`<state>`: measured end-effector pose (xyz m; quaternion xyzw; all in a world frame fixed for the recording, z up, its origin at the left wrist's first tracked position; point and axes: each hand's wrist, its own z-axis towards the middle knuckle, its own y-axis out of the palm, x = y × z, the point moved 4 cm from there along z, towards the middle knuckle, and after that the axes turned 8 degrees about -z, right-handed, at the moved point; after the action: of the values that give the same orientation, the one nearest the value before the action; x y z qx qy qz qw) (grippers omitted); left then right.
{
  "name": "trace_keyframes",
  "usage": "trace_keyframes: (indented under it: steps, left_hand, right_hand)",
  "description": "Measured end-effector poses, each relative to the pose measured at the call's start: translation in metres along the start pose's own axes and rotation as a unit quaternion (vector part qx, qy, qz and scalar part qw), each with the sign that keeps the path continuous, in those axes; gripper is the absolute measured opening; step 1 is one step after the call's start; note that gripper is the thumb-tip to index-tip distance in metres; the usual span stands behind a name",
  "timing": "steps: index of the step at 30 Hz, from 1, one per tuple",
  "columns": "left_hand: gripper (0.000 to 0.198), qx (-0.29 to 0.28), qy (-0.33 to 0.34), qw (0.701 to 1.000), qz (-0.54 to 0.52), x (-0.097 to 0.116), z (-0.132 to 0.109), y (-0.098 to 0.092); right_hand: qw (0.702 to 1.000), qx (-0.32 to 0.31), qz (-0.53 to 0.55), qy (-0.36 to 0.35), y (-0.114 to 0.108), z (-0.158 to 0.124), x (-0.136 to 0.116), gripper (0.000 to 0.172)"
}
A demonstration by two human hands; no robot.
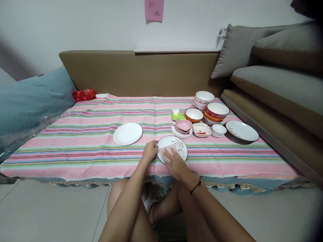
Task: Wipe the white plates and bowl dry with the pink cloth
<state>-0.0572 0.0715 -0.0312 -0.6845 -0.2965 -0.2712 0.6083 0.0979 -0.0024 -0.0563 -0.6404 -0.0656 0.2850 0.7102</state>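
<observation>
A white plate with a floral pattern (179, 146) lies near the front edge of the striped cloth (88, 148). My left hand (149, 150) grips the plate's left rim, fingers curled. My right hand (174, 162) presses a white cloth (168, 150) flat on the plate's face, fingers laid over it. A plain white plate (128, 133) sits to the left, apart from both hands.
Behind the plate stand stacked bowls (204, 98), red and orange bowls (217, 111), a pink bowl on saucers (183, 126), a square dish (201, 129), small dishes (218, 130) and a plate stack (241, 131). Grey cushions (272, 87) rise right, a blue pillow (30, 97) left.
</observation>
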Motion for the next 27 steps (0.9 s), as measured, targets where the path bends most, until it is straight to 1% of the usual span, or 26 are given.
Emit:
trace_keyframes:
  steps: [2, 4, 7, 8, 9, 11, 13, 15, 16, 19, 21, 23, 25, 27]
  left_hand:
    - [0.045, 0.000, -0.005, 1.000, -0.001, 0.000, 0.001, 0.001]
    - [0.045, 0.005, -0.001, 1.000, -0.002, 0.001, 0.001, 0.001]
    - [0.041, 0.014, 0.009, 1.000, -0.005, -0.002, -0.001, 0.000]
    - [0.040, 0.003, 0.010, 1.000, -0.015, -0.004, -0.002, 0.000]
    - [0.040, -0.019, 0.007, 0.999, -0.034, -0.006, -0.004, 0.002]
    - [0.050, -0.086, -0.010, 0.992, -0.096, -0.010, -0.010, 0.006]
    - [0.063, -0.136, -0.040, 0.976, -0.164, -0.012, -0.016, 0.010]
    - [0.067, -0.149, -0.065, 0.966, -0.202, -0.013, -0.019, 0.012]
    - [0.067, -0.150, -0.070, 0.964, -0.210, -0.013, -0.019, 0.012]
    - [0.062, -0.151, -0.072, 0.963, -0.210, -0.013, -0.015, 0.014]
    - [0.053, -0.130, -0.074, 0.969, -0.198, -0.016, -0.011, 0.014]
    - [0.047, -0.088, -0.069, 0.981, -0.159, -0.018, -0.007, 0.013]
    - [0.045, -0.052, -0.058, 0.991, -0.108, -0.018, -0.004, 0.011]
    - [0.047, -0.035, -0.051, 0.995, -0.072, -0.016, -0.004, 0.010]
  right_hand:
    - [0.999, 0.001, 0.021, -0.034, -0.003, -0.009, -0.009, 0.060]
    - [0.999, -0.006, 0.014, -0.044, -0.009, -0.025, -0.003, 0.060]
    - [0.999, -0.022, -0.046, -0.001, -0.015, -0.044, 0.023, 0.054]
    - [0.997, -0.021, -0.069, 0.016, -0.016, -0.047, 0.032, 0.052]
    - [0.995, -0.016, -0.089, 0.031, -0.016, -0.046, 0.040, 0.051]
    - [0.992, -0.002, -0.112, 0.060, -0.014, -0.036, 0.050, 0.051]
    - [0.989, 0.011, -0.116, 0.092, -0.009, -0.016, 0.054, 0.052]
    - [0.988, 0.022, -0.104, 0.112, -0.003, 0.008, 0.049, 0.052]
    - [0.989, 0.023, -0.092, 0.111, 0.000, 0.020, 0.045, 0.052]
    - [0.996, 0.006, -0.046, 0.071, 0.006, 0.046, 0.027, 0.053]
    - [0.999, -0.012, -0.018, 0.023, 0.006, 0.048, 0.017, 0.052]
    - [0.999, -0.024, 0.002, -0.034, 0.003, 0.036, 0.011, 0.051]
    - [0.996, -0.032, 0.014, -0.084, -0.002, 0.013, 0.010, 0.051]
    - [0.994, -0.032, 0.004, -0.100, -0.006, -0.014, 0.016, 0.053]
